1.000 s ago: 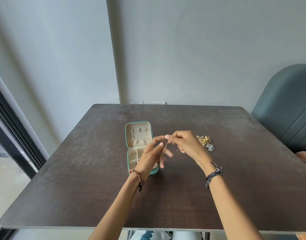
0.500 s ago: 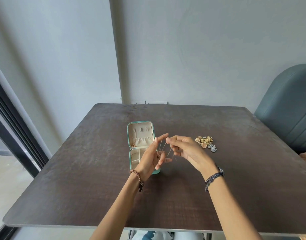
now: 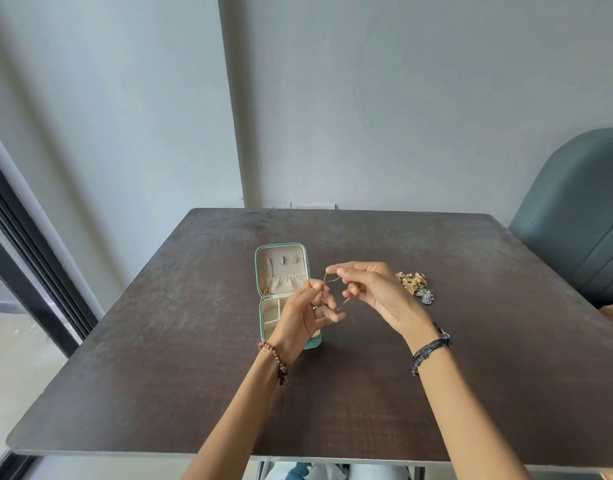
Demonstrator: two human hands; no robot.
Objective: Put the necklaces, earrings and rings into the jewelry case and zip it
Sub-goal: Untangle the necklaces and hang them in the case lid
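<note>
thin necklace (image 3: 332,279) pinched by both hands, left hand (image 3: 306,315) and right hand (image 3: 374,292); should be kept untangled, then lowered slowly into open jewelry case (image 3: 280,271) at left

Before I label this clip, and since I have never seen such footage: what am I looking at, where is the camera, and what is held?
There is no machine here: a person works with two bare hands, filmed by a camera worn on the head, looking forward and down. On the dark brown square table lies an open teal zip jewelry case with a cream lining; to its right sits a small pile of gold and silver jewelry. The left hand and right hand pinch a thin gold chain necklace between them, above the case.
</note>
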